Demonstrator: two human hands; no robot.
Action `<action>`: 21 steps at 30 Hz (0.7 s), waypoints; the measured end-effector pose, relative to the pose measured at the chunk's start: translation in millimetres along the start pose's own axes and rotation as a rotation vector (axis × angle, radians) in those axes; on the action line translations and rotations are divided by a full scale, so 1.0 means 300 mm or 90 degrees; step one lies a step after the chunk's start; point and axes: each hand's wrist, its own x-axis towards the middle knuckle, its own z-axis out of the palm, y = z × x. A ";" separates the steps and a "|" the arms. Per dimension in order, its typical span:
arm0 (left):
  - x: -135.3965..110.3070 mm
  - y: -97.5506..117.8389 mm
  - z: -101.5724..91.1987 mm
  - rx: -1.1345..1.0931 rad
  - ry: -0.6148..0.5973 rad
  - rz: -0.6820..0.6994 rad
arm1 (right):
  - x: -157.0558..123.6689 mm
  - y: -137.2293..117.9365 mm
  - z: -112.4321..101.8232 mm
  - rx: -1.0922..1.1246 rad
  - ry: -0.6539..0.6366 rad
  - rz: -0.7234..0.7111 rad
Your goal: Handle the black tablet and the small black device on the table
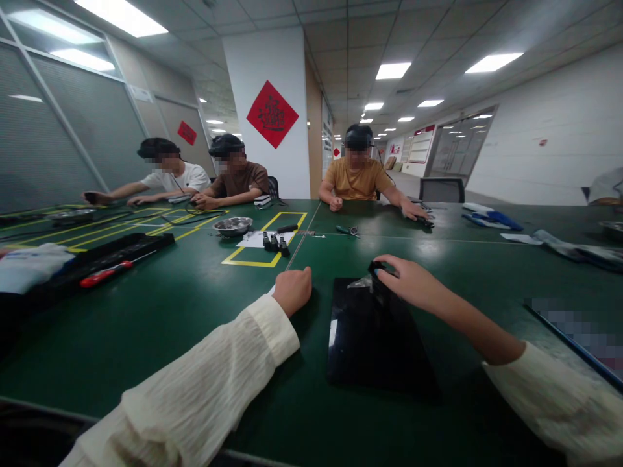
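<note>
My left hand [293,290] rests on the green tabletop as a closed fist, with nothing visible in it. To its right lies a glossy black flat panel [374,350]. At the far end of the panel, my right hand [406,277] has its fingers closed around the top of a small black upright piece [377,275]. Whether that piece is fixed to the panel or only stands on it, I cannot tell. A crumpled bit of clear plastic [359,283] sits beside it on the panel.
Ahead are a metal bowl [232,226], small black cylinders [276,244] and green-handled pliers [348,230]. A red screwdriver [106,274] lies left by a black tray [139,250]. A blue-edged board [579,337] is at right. Several people sit across the table.
</note>
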 end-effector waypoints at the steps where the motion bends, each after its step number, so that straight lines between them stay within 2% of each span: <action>1: 0.001 -0.001 0.001 0.001 0.001 0.001 | -0.007 0.011 0.000 0.039 -0.009 0.021; 5: 0.004 -0.003 0.004 0.005 0.001 0.005 | -0.035 0.053 -0.001 0.195 -0.043 0.102; 8: 0.003 -0.003 0.001 0.006 -0.001 0.009 | -0.049 0.065 0.001 0.234 -0.037 0.123; 15: 0.001 0.002 -0.007 0.011 -0.009 0.008 | -0.092 0.032 0.021 0.080 0.037 0.038; 21: 0.000 0.005 -0.011 0.005 -0.020 -0.002 | -0.103 0.033 0.035 0.066 0.013 0.031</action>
